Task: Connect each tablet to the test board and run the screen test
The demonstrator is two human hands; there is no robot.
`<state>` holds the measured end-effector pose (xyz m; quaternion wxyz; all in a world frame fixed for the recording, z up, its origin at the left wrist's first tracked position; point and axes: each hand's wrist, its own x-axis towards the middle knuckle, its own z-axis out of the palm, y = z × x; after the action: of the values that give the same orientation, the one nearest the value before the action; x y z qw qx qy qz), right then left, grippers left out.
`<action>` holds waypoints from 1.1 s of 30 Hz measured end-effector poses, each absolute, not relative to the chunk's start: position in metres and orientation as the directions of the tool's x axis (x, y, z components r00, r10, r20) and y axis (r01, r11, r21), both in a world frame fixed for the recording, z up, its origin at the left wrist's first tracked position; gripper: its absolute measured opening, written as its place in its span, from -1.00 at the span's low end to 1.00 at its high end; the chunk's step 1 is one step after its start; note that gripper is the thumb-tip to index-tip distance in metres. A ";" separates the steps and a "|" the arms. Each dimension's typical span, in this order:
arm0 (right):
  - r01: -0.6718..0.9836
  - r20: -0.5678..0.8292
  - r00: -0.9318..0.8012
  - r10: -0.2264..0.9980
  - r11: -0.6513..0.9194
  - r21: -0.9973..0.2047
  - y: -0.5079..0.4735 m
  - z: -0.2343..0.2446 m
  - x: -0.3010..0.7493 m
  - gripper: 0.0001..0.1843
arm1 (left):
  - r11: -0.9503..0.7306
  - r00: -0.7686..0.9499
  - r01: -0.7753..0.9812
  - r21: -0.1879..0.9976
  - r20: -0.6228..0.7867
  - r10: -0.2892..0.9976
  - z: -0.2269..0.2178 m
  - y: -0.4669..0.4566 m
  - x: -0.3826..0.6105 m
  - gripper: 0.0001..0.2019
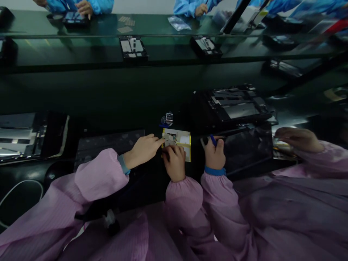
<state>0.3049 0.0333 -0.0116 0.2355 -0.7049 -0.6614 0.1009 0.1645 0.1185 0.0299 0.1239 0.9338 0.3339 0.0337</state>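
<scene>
A flat, yellow-edged panel with grey and white parts lies on the dark table in front of me. My left hand reaches in from the left, its index finger stretched out to the panel's left edge. My right hand is curled over the panel's lower part, thumb and fingers drawn together. Whatever sits between those fingertips is hidden. Just beyond the panel stands a small chrome tally counter, beside a blue item. A dark flat sheet lies partly behind my left forearm.
At right, a co-worker's hand holds a blue pen-like tool; their other hand is farther right. Opened black devices stand at left and right. Across a raised shelf, people in blue sleeves work.
</scene>
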 end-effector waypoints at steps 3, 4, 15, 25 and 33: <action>0.820 0.113 0.114 0.987 -0.029 -0.571 0.037 -0.008 0.311 -0.87 | -0.741 0.800 0.566 0.362 -0.026 0.599 0.034 0.119 0.162 -0.70; 0.782 0.088 0.116 0.989 -0.037 -0.623 0.037 -0.006 0.314 -0.88 | -0.717 0.796 0.559 0.416 -0.025 0.605 0.035 0.119 0.160 -0.69; 0.161 -0.178 0.156 0.972 -0.203 -0.966 0.024 0.004 0.339 -0.64 | -0.599 0.740 0.485 0.637 0.066 0.669 0.045 0.115 0.145 -0.77; -0.453 -0.221 0.229 0.948 -0.097 -0.886 0.036 0.009 0.304 -0.78 | -0.322 0.520 0.327 0.889 0.115 0.846 0.060 0.123 0.128 -0.75; -0.348 -0.228 0.035 0.973 -0.202 -0.915 0.042 0.012 0.283 -0.73 | 0.073 0.606 -0.044 0.996 -0.032 0.795 0.053 0.120 0.137 -0.68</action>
<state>0.2832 0.0425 0.0117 0.5396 -0.4758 -0.3284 0.6121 0.1367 0.1196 0.0531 0.6628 0.6030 0.3115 0.3163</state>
